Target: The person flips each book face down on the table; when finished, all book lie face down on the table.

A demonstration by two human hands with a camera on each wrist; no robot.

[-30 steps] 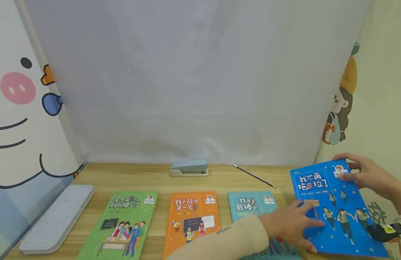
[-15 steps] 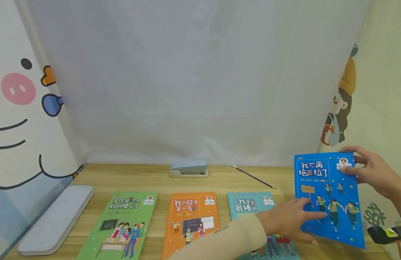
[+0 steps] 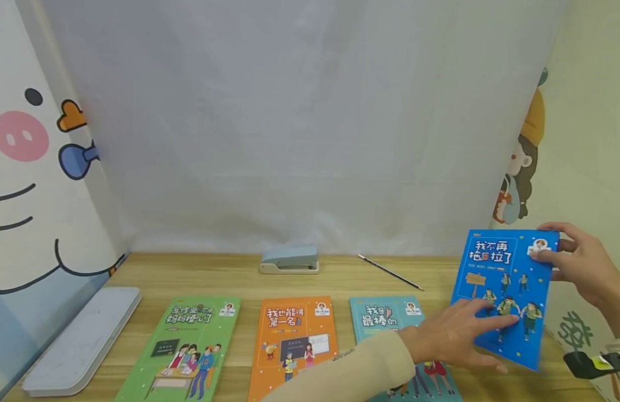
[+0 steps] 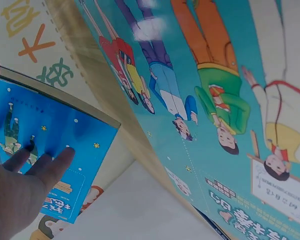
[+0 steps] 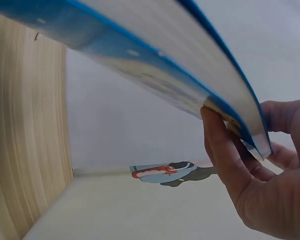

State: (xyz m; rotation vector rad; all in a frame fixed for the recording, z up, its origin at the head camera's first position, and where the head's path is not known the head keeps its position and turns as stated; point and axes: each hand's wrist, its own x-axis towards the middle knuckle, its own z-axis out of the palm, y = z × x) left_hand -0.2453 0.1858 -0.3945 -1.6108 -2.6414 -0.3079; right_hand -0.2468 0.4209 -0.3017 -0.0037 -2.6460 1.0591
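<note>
Tilting up off the wooden desk (image 3: 340,276), the blue book (image 3: 505,290) stands at the desk's right end, its top edge raised toward the right-hand curtain and its lower edge near the desk surface. The right hand (image 3: 581,268) pinches the book's upper right corner: the thumb lies across the front cover by the small portrait badge, and the other fingers curl behind the back cover, as the right wrist view shows. The left hand (image 3: 452,338) lies with fingers straight and spread, fingertips (image 3: 510,321) pressed flat on the lower part of the front cover, the palm off the book's left edge.

Just left of the blue book, partly under the left forearm, lies a teal book (image 3: 390,329) flat on the desk; left of it lie an orange book (image 3: 292,346) and a green book (image 3: 186,349). Behind the teal book rests a pen (image 3: 390,272), and further left a pale blue stapler (image 3: 289,259).
</note>
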